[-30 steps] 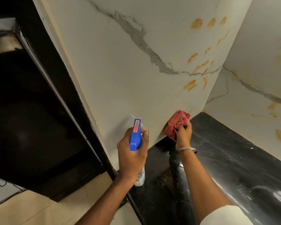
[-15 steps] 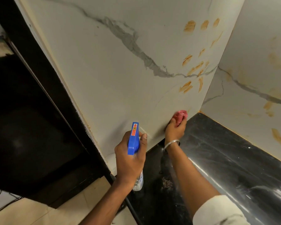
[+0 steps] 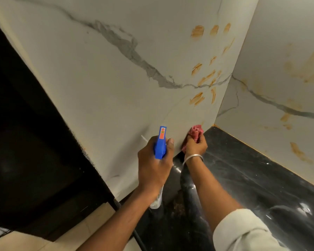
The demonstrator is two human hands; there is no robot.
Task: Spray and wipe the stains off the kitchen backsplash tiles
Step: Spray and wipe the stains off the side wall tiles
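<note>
Gripping the one spray bottle [image 3: 160,144] round its neck, the left hand [image 3: 152,167] hides most of it — only the blue head and a pale base show. The right hand [image 3: 196,146], one bangle [image 3: 192,157] at its wrist, clutches one red cloth [image 3: 196,132] against the foot of the left tile [image 3: 98,87], just above the counter [image 3: 261,178]. About a dozen orange stains [image 3: 197,98] sit higher up. The right tile [image 3: 279,51] bears fainter ones — blurred, some cut off.
</note>
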